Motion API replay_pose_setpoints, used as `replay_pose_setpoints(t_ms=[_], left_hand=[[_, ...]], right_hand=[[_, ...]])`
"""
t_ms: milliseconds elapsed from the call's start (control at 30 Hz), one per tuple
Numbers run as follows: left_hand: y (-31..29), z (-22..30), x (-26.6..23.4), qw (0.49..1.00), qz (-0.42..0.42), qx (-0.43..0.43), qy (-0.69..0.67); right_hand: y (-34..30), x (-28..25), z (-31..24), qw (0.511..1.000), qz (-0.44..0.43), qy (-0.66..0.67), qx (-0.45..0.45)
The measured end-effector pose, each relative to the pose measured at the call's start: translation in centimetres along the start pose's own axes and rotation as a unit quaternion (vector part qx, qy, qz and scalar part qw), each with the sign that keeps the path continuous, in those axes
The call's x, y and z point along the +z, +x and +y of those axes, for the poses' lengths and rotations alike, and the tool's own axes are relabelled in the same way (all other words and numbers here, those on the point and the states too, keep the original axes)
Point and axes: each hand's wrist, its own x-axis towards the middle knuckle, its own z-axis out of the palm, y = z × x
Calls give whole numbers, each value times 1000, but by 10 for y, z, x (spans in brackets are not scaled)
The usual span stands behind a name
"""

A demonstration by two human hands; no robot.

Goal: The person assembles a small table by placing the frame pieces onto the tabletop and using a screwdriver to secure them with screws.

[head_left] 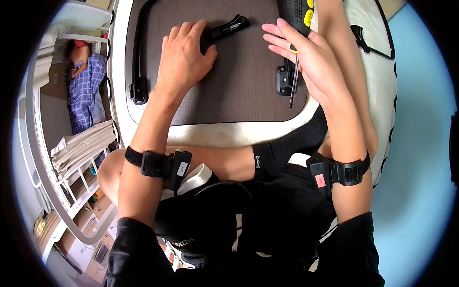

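My left hand [184,60] lies over a dark brown board [229,95], fingers stretched out and thumb apart. A short curved black plastic piece [229,29] sits beside its index finger and thumb; the finger hides one end of it. My right hand [313,62] is turned with its fingers extended, and a screwdriver [294,79] is held in it. The thin dark shaft points toward me, with a black and yellow collar at the hand. Most of its handle is hidden by the hand. Below the shaft, a black bracket [284,80] is on the board's right side.
A black bar [136,52] with an end bracket runs along the board's left side. A black case with yellow parts [297,14] lies at the far right. Another black bar [382,50] rests on white fabric. My legs surround the board; a person in plaid [88,91] is far left.
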Motion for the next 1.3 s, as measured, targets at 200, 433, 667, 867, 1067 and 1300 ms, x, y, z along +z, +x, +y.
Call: replay_pose_setpoints(t_ms=[200, 433, 667, 867, 1067, 1300], left_hand=[[-1, 4, 9, 1000, 0, -2, -12], [2, 18, 1, 970, -32, -89, -225], [-2, 19, 5, 980, -57, -27, -189], [-4, 15, 10, 979, -44, -20, -200], [-3, 18, 8, 964, -54, -63, -254], [-3, 17, 8, 958, -50, -89, -268]], right_hand=[[1, 0, 2, 1000, -7, 24, -16], [-1, 7, 5, 989, 20, 141, 48], [3, 6, 14, 988, -36, 151, 19], [-1, 14, 7, 992, -38, 119, 16], [1, 11, 9, 989, -87, 112, -41], [-1, 16, 7, 985, -125, 100, -64]])
